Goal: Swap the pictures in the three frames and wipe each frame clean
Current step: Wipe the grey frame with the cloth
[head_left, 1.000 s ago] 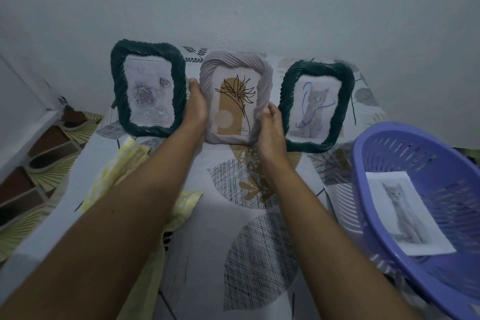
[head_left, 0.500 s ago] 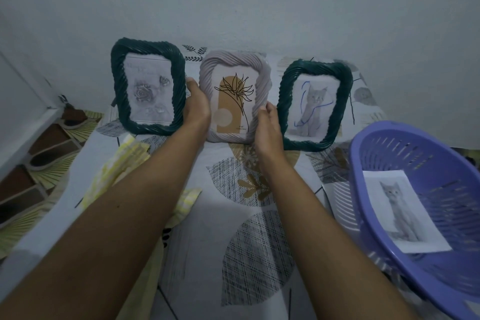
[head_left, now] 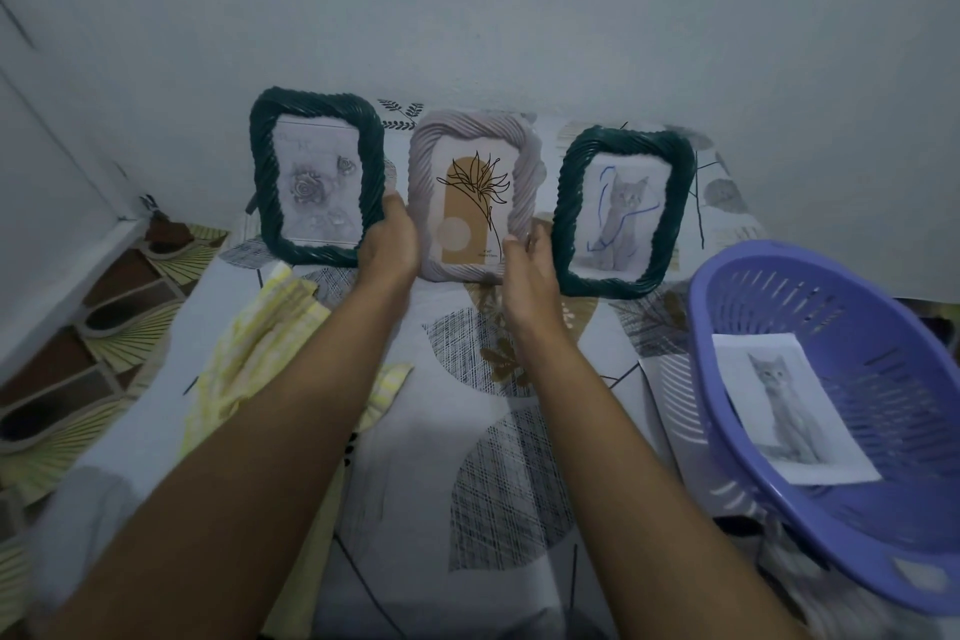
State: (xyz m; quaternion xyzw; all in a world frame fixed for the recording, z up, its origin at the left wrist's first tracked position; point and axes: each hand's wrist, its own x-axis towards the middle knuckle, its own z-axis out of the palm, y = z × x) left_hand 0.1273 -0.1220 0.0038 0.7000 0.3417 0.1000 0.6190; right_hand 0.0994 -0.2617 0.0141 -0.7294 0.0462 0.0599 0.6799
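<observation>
The middle frame (head_left: pixel 475 133) stands between my left hand (head_left: pixel 389 244) and right hand (head_left: pixel 530 268); a second frame (head_left: pixel 266 182) left of them, a third frame (head_left: pixel 675 203) right, the basket (head_left: pixel 857 317) farther right, nearer me.

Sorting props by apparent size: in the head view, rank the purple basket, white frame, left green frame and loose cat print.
1. purple basket
2. white frame and left green frame, alike
3. loose cat print, foreshortened

Centre: pale frame (head_left: pixel 472 203) upright, left grip (head_left: pixel 389 244) and right grip (head_left: pixel 530 270) clasping its lower sides | Flanking: green rose frame (head_left: pixel 317 182) left, green cat frame (head_left: pixel 623 213) right | Lower right: purple basket (head_left: pixel 831 296) holding cat print (head_left: pixel 789 405) | Left: yellow cloth (head_left: pixel 260 343) on worktop (head_left: pixel 441 473)
</observation>
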